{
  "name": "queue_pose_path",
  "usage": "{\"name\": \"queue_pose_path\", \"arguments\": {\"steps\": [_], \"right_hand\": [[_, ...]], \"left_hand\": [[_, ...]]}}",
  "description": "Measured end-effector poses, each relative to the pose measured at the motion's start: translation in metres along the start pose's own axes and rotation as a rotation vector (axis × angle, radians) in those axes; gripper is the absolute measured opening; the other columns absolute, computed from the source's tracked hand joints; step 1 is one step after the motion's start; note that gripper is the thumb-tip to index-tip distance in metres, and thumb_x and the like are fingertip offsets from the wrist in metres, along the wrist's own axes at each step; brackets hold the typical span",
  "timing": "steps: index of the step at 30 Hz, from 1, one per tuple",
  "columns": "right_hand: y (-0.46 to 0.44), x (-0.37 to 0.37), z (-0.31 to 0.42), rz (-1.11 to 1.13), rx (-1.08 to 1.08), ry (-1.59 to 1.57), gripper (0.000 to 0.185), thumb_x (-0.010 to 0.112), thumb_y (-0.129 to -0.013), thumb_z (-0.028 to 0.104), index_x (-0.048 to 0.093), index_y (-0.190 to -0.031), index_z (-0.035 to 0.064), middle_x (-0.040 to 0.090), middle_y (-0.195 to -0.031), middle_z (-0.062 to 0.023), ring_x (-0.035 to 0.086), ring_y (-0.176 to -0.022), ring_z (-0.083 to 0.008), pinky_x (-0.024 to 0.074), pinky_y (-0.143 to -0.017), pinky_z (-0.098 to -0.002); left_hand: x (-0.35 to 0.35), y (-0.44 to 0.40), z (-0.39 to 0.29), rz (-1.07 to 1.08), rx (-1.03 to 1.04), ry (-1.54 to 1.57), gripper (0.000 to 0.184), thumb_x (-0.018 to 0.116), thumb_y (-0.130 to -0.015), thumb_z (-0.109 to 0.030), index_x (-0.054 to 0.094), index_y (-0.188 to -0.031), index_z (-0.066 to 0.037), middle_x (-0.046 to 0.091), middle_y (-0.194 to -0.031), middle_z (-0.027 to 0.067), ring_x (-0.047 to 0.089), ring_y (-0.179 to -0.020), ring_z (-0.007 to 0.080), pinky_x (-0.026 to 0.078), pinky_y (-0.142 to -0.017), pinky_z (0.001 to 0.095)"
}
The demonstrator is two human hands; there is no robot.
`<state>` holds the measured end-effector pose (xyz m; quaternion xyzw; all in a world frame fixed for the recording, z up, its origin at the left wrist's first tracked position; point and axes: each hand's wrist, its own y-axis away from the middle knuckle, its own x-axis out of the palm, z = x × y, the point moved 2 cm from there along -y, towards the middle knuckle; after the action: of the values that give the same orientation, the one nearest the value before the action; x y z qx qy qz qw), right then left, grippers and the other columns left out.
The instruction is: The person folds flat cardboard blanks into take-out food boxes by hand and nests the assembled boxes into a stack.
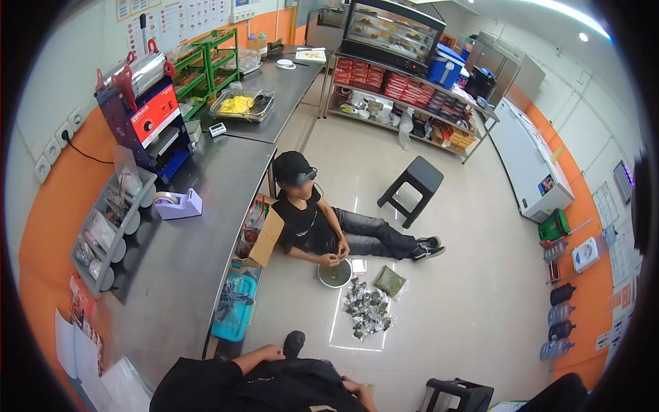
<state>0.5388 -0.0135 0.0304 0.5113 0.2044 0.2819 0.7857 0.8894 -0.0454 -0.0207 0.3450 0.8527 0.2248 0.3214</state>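
My left hand (273, 352) is in front of my black shirt, its fingers curled; what they hold, if anything, is hidden. Beside a small greenish item (371, 389), my right hand (353, 386) shows only in part at the bottom edge, its fingers unclear. Beyond my hands, a pile of small clear packets with dark contents (367, 309) lies on the floor. A larger green packet (390, 281) is behind the pile. A round bowl (336, 275) with green contents stands to its left, with a seated person's hands together over its rim.
A person in a black cap (302, 220) sits on the floor, legs stretched right. Black stools stand at the back (413, 185) and bottom right (458, 395). A steel counter (199, 275) runs along the left, a blue basket (237, 309) below its edge. A white freezer (528, 161) is at right.
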Motion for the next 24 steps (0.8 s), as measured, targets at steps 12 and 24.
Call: {"name": "queue_pose_path", "arguments": {"steps": [12, 24], "right_hand": [[-0.010, 0.039, -0.025, 0.000, 0.018, -0.173, 0.060, 0.065, -0.073, 0.039, 0.055, -0.112, -0.0049, 0.057, -0.106, -0.0205, 0.058, -0.090, -0.0256, 0.0473, -0.077, -0.0319], [-0.027, 0.072, -0.076, -0.011, 0.154, -0.388, 0.060, 0.065, -0.074, 0.037, 0.053, -0.115, -0.0044, 0.057, -0.106, -0.0198, 0.058, -0.091, -0.0250, 0.0469, -0.078, -0.0320]], "left_hand": [[0.040, -0.017, 0.025, 0.790, -0.394, 0.254, 0.040, 0.045, -0.090, -0.038, 0.059, -0.109, -0.006, 0.064, -0.100, 0.0088, 0.059, -0.088, 0.0236, 0.046, -0.079, 0.0378], [-0.326, -0.102, 0.023, -1.410, -0.246, -0.388, 0.030, 0.057, -0.074, -0.008, 0.054, -0.103, -0.004, 0.042, -0.115, 0.0246, 0.037, -0.114, 0.0411, 0.033, -0.097, 0.0435]]}}
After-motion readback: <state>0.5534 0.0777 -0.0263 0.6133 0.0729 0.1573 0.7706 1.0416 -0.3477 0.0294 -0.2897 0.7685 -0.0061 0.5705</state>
